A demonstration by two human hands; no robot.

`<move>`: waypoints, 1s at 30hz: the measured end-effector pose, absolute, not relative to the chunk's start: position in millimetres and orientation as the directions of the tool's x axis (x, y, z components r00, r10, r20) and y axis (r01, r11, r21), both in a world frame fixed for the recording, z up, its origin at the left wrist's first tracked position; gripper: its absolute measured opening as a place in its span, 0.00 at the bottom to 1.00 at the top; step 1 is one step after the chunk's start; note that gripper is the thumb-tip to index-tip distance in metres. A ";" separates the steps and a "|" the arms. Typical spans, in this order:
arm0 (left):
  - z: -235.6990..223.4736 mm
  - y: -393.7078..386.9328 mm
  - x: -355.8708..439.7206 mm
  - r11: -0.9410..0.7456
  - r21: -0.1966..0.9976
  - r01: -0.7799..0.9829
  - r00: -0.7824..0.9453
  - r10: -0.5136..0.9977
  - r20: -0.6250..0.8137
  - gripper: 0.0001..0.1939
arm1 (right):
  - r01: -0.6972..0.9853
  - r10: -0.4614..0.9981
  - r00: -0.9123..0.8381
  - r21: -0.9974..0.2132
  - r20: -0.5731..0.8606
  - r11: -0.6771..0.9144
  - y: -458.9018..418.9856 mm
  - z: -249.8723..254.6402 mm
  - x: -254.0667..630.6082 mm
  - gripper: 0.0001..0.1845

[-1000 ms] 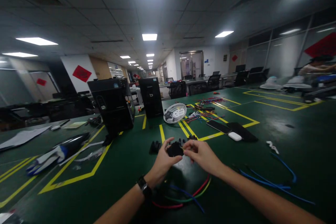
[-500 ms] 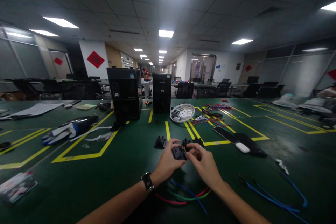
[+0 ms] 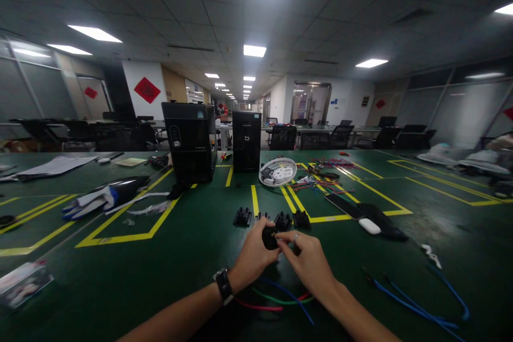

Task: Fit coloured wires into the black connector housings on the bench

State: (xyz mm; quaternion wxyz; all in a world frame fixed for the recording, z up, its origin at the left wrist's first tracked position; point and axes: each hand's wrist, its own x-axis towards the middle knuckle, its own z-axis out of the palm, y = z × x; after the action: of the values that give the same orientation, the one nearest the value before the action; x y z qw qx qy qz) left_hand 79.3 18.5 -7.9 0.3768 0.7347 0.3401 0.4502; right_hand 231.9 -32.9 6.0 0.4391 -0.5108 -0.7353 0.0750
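Observation:
My left hand [image 3: 253, 255] is closed on a small black plastic part [image 3: 270, 236], held just above the green table [image 3: 120, 283]. A watch sits on that wrist. My right hand [image 3: 308, 263] pinches at the same part from the right, a ring on one finger. Under both hands lie red, green and blue wires [image 3: 280, 299]. Just beyond the hands, three similar black parts [image 3: 282, 220] stand in a row on the table.
Two black boxes [image 3: 191, 142] stand at mid-table, with a white basket [image 3: 278, 172] and loose coloured wires to their right. A phone [image 3: 342, 205] and a white case [image 3: 369, 226] lie right of the hands. Blue cables [image 3: 417, 304] trail at right; gloves [image 3: 105, 197] lie left.
Both hands have come slightly lower and closer to me with the black part still between them. The camera has levelled from its earlier tilt.

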 end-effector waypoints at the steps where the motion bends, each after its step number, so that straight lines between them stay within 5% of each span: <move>1: -9.2 18.8 79.6 -0.482 0.861 0.164 0.354 0.843 0.405 0.19 | 0.687 0.814 -0.095 -0.554 0.573 0.470 -33.2 6.0 231.4 0.11; 17: -12.0 5.7 88.2 -0.411 0.911 0.042 0.403 0.841 0.361 0.32 | 0.692 0.780 -0.125 -0.510 0.613 0.512 -31.2 2.3 234.9 0.12; 30: -12.7 10.4 86.9 -0.297 0.952 -0.074 0.382 0.873 0.302 0.23 | 0.622 0.766 -0.063 -0.575 0.640 0.531 -31.9 5.0 237.3 0.14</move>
State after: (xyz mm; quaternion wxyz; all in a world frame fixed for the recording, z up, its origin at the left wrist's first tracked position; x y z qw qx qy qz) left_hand 86.9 10.4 -12.7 0.5089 0.6573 0.3041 0.4654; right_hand 237.3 -31.9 5.0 0.4896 -0.4785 -0.7252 0.0737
